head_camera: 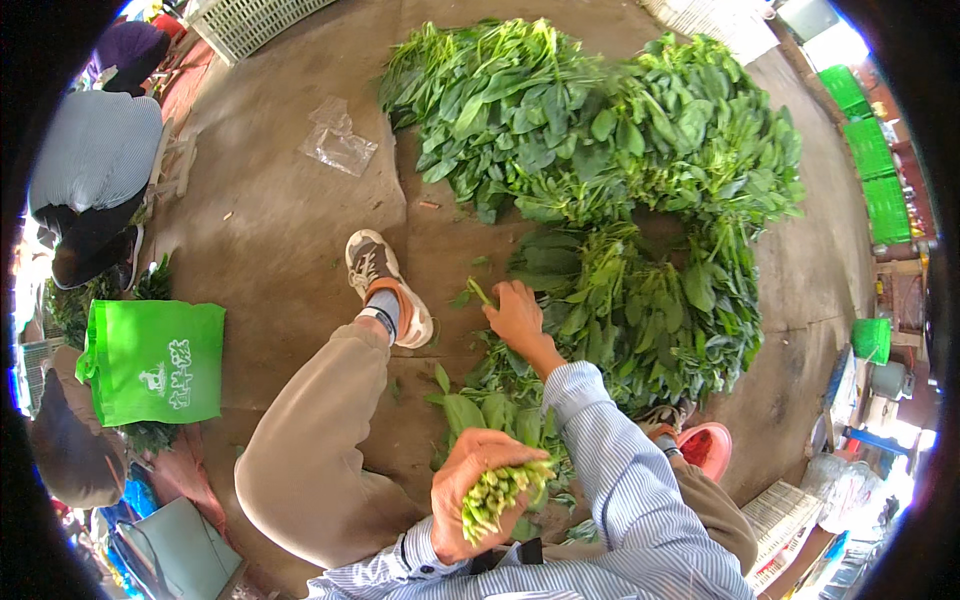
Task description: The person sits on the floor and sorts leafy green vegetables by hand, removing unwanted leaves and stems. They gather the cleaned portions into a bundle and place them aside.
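Observation:
My left hand (pixel 454 487) is wrapped around a bundle of leafy greens, its cut stem ends (pixel 499 499) facing up at me and its leaves (pixel 480 416) spreading out beyond. Farther out, my right hand (pixel 517 315) is low over the floor with a green stem (pixel 480 290) at its thumb and forefinger. Part of that stem is hidden by the fingers. Right beside this hand lies a big pile of leafy greens (pixel 645 315), which curves away and back to the left in a second heap (pixel 510 112).
A clear plastic bag (pixel 339 142) lies on the brown floor covering (pixel 285 217). Left are a green bag (pixel 161 364) and other seated people (pixel 94 150). A plastic crate (pixel 251 26) stands far left. By my right foot is a pink basin (pixel 709 450); green crates (pixel 870 154) line the right.

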Available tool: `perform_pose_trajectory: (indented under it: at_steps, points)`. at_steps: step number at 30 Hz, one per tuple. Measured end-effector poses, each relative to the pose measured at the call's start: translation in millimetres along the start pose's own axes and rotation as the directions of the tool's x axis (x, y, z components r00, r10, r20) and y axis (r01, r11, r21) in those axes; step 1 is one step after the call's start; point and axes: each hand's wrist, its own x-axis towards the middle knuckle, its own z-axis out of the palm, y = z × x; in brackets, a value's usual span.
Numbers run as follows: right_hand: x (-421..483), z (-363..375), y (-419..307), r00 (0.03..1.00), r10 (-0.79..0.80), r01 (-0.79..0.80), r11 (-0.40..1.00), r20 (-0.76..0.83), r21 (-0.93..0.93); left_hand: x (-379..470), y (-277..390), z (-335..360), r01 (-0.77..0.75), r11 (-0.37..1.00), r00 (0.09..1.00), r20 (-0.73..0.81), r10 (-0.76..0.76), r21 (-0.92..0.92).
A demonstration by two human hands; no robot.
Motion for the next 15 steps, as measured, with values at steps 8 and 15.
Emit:
perform_pose_trajectory:
  at_steps: [8,15]
  points:
    - [-7,-7,-9,0.958,0.164,-0.275,0.751,0.234,0.600,0,-9,-2,0.057,0.992,0.992,0.115,-0.044,-0.117]
    - [-138,-117,-12,0.995,0.095,0.004,0.286,-0.032,0.958,-22,-10,13,0.185,0.948,0.975,0.172,-0.143,-0.260]
